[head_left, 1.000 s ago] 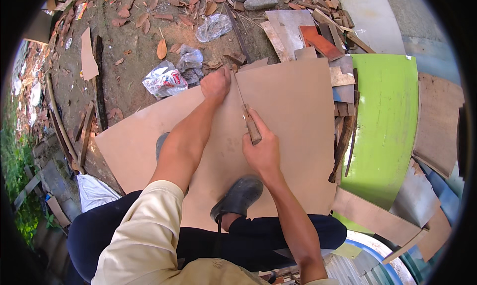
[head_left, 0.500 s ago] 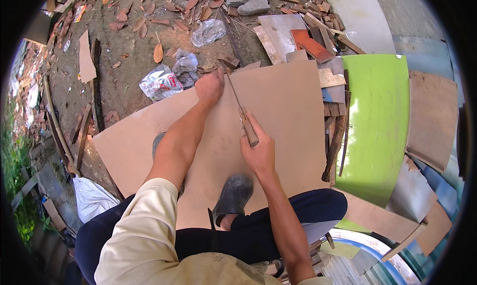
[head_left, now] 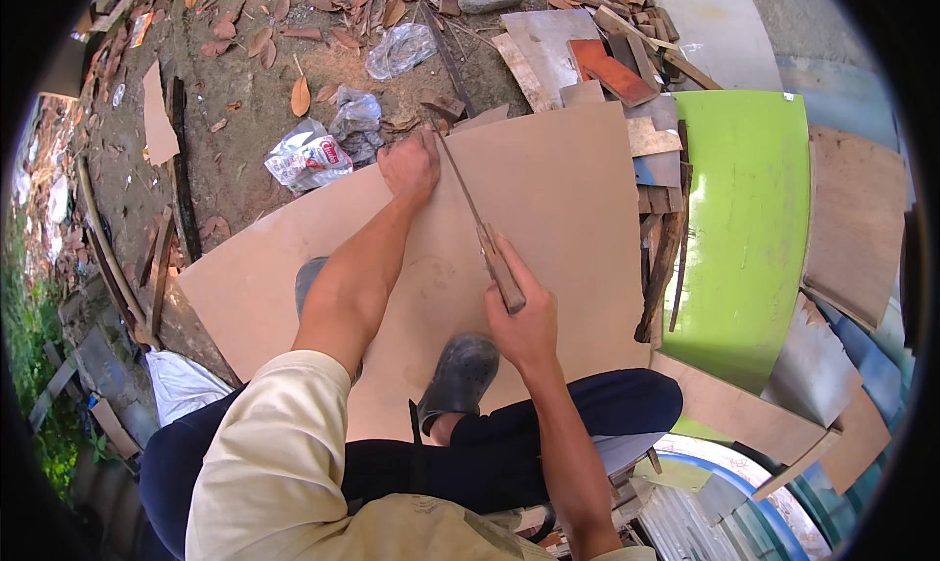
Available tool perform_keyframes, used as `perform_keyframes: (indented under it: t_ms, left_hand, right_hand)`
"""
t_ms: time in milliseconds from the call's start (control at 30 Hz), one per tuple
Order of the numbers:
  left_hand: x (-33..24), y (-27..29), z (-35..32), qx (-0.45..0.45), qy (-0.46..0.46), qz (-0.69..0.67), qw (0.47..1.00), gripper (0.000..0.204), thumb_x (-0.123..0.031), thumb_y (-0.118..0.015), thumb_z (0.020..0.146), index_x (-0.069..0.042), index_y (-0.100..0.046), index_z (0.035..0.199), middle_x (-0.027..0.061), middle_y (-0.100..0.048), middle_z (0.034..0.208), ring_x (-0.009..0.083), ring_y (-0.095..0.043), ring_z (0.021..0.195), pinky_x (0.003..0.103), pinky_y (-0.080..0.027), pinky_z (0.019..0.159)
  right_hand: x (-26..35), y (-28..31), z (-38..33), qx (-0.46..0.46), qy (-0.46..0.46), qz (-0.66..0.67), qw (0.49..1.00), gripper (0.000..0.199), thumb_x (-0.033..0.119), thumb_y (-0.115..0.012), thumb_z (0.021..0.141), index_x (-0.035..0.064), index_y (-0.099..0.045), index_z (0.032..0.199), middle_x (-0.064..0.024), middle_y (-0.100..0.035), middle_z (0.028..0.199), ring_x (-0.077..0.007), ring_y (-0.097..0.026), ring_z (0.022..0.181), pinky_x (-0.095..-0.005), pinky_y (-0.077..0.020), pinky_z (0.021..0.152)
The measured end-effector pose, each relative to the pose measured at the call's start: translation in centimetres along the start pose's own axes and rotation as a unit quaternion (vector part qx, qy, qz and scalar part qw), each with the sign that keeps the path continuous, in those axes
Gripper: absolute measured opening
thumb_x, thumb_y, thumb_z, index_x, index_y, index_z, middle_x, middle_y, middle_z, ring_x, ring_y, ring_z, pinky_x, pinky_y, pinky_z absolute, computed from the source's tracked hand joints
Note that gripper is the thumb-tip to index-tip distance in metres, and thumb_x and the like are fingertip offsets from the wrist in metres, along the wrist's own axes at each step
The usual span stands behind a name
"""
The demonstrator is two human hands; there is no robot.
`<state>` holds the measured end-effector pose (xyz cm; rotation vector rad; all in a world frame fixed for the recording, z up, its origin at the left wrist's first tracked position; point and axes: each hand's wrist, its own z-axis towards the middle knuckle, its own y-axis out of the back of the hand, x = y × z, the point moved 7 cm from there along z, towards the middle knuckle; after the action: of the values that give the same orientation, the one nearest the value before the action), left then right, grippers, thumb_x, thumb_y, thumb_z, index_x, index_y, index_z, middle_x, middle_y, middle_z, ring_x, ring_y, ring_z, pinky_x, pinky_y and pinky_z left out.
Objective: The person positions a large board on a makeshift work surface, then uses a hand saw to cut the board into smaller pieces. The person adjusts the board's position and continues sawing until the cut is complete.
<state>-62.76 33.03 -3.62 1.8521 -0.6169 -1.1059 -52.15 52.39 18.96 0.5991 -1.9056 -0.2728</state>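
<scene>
Drawn back toward the person since the earlier frame, the right grip [head_left: 524,324] and its long, thin-bladed metal tool with a brown wooden handle [head_left: 501,267] now sit lower along the large tan flat board [head_left: 563,223]. That grip is closed firmly round the handle, index finger stretched along it, and the blade points to 11 o'clock, its tip at the board's far edge. The left grip [head_left: 410,164] is curled into a fist at that edge, just beside the blade; whether its fingers pinch the board cannot be told. The board lies under both arms, with a dark grey rubber clog [head_left: 460,377] resting on it at 6 o'clock. Crumpled clear plastic packaging [head_left: 307,160] lies past the edge at 11 o'clock, and a glossy lime-green panel [head_left: 742,238] stretches along 3 o'clock.
</scene>
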Motion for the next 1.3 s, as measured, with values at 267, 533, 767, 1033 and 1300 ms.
perform_keyframes:
  t_ms: [267,533,767,1033,1300]
  left_hand:
    - [0.2,-0.4,-0.1,-0.023,-0.004,0.020,1.000,0.056,-0.044,-0.036,0.108,-0.006,-0.076,0.095,0.0231,-0.073,0.088,0.0373,-0.070,0.093,0.055,-0.040,0.099]
    - [-1.0,0.7,-0.3,-0.044,-0.018,0.022,0.999,0.055,-0.042,-0.037,0.108,-0.007,-0.075,0.090,0.0203,-0.074,0.087,0.0352,-0.071,0.093,0.054,-0.042,0.095]
    - [0.0,-0.2,-0.6,-0.059,-0.013,0.014,0.998,0.055,-0.040,-0.038,0.108,-0.006,-0.073,0.083,0.0209,-0.074,0.085,0.0364,-0.071,0.085,0.054,-0.042,0.092]
    - [0.1,0.0,-0.2,-0.045,-0.034,0.032,0.998,0.053,-0.040,-0.038,0.108,-0.006,-0.075,0.089,0.0214,-0.074,0.085,0.0375,-0.071,0.087,0.054,-0.044,0.093]
    - [-0.3,0.2,0.0,-0.065,-0.030,0.018,0.997,0.052,-0.040,-0.036,0.108,-0.007,-0.076,0.097,0.0215,-0.074,0.086,0.0382,-0.071,0.087,0.056,-0.043,0.093]
  right_hand:
    - [-1.3,1.4,-0.2,0.023,-0.060,-0.015,0.998,0.055,0.001,-0.060,0.087,0.0040,-0.058,0.142,-0.0256,-0.070,0.120,-0.0304,-0.076,0.097,-0.0329,-0.0559,0.080]
    - [-2.0,0.3,-0.8,-0.009,0.034,-0.016,0.999,0.054,0.002,-0.060,0.088,0.0053,-0.060,0.142,-0.0228,-0.072,0.120,-0.0174,-0.072,0.103,-0.0285,-0.0531,0.088]
    - [-2.4,-1.2,1.7,-0.007,0.015,-0.015,1.000,0.057,0.002,-0.060,0.086,0.0073,-0.060,0.142,-0.0201,-0.075,0.106,-0.0153,-0.066,0.074,-0.0305,-0.0541,0.072]
    - [-2.8,2.3,0.2,0.033,-0.081,0.014,0.996,0.059,0.001,-0.059,0.085,0.0091,-0.058,0.144,-0.0252,-0.073,0.112,-0.0259,-0.076,0.084,-0.0339,-0.0557,0.074]
    - [-0.2,-1.0,-0.7,0.017,-0.020,-0.010,1.000,0.055,0.002,-0.062,0.087,0.0050,-0.059,0.142,-0.0255,-0.073,0.112,-0.0244,-0.071,0.076,-0.0357,-0.0549,0.073]
